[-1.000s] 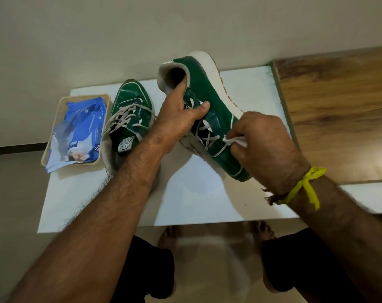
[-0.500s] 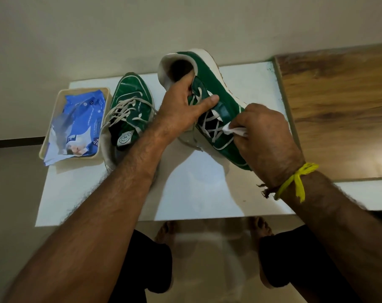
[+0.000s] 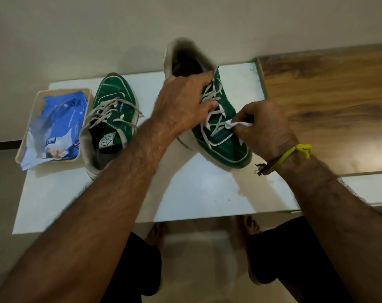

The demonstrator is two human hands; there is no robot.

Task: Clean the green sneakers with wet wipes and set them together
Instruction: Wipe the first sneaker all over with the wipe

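My left hand [image 3: 183,103] grips one green sneaker [image 3: 224,138] at its tongue and laces, holding it tilted with the heel raised and the toe low over the white table [image 3: 203,193]. My right hand [image 3: 264,125] pinches a crumpled white wet wipe [image 3: 237,124] against the sneaker's laced side. The second green sneaker [image 3: 113,114] lies flat on the table to the left, toe pointing away, laces loose. My left forearm crosses over its heel.
A cream tray [image 3: 43,95] at the table's left edge holds a blue wet wipes pack [image 3: 56,125]. A wooden surface [image 3: 330,101] adjoins the table on the right. A wall stands close behind. My knees and bare feet show below the table's front edge.
The held sneaker has turned from showing its side and sole to showing its laced top. My right hand with the wipe has stayed at its lower laces.
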